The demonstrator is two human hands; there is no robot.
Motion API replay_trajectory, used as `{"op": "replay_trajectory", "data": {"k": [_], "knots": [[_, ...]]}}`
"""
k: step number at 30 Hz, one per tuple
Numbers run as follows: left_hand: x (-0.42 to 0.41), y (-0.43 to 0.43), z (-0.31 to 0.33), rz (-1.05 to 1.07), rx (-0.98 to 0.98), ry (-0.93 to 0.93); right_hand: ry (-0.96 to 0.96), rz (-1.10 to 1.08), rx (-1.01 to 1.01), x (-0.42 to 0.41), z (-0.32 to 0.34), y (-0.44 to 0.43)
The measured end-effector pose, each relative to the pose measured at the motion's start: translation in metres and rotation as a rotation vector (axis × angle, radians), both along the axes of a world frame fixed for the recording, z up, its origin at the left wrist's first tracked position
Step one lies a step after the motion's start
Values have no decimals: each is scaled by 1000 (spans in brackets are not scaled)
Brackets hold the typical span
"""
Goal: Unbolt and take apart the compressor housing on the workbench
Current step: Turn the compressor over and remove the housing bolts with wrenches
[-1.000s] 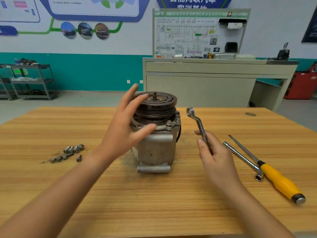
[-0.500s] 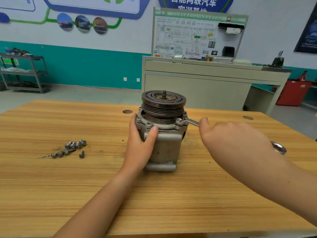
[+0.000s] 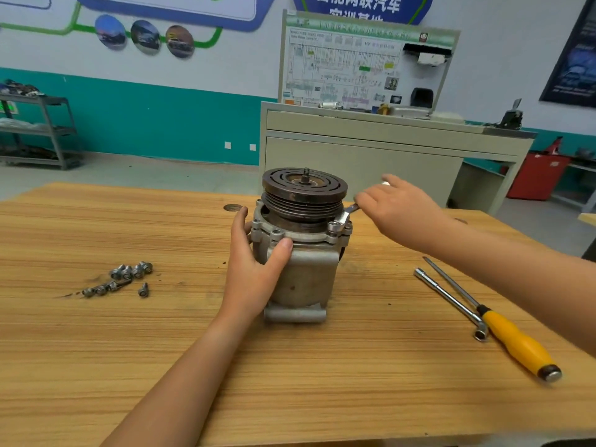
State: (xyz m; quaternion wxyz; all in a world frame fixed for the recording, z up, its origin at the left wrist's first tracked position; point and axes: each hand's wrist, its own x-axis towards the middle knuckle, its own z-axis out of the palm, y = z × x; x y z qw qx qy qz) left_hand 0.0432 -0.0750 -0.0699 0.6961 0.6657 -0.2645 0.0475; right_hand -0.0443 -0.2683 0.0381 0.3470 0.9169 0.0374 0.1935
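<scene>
Your wooden counter (image 3: pixel 322 382) carries the compressor housing (image 3: pixel 303 272), which stands upright at mid-counter with its dark grooved pulley (image 3: pixel 304 193) on top. Your left hand (image 3: pixel 254 269) wraps the housing's left side, fingers (image 3: pixel 240 225) behind it and thumb pressed across the front just under the flange. Your right hand (image 3: pixel 400 211), right of the pulley, is closed around the handle of a ring spanner (image 3: pixel 343 217), whose ring end sits over a bolt on the flange's right corner. Right of the housing, well apart, a yellow-handled screwdriver (image 3: pixel 512 343) lies beside a slim socket wrench (image 3: pixel 451 301). Left of the housing, a small cluster of loose bolts (image 3: pixel 124 279) rests on the wood.
</scene>
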Motion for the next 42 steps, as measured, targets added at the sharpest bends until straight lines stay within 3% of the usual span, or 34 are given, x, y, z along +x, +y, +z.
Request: {"op": "replay_trajectory", "data": {"k": [3,6,9,13,24,29,34,42], "knots": [[0,0,-1,-11,-14,13,-145,105,99,7,-5,2],[-3,-1,-2,-22,-26,23,-367,180,355,-19,-4,9],[-5,-2,-2,-21,-40,24,-496,127,543,-62,0,29],[-8,-3,-1,-23,-44,29,-113,-302,408,-98,4,59],[-6,-3,-3,-19,-56,34,126,-465,201,-85,23,108],[-7,-4,-2,-14,-64,21,311,-494,239,-70,37,142],[-5,-4,-4,-18,-78,7,309,-357,204,-63,33,147],[1,-6,-7,-11,-76,12,137,-435,139,-92,38,122]]}}
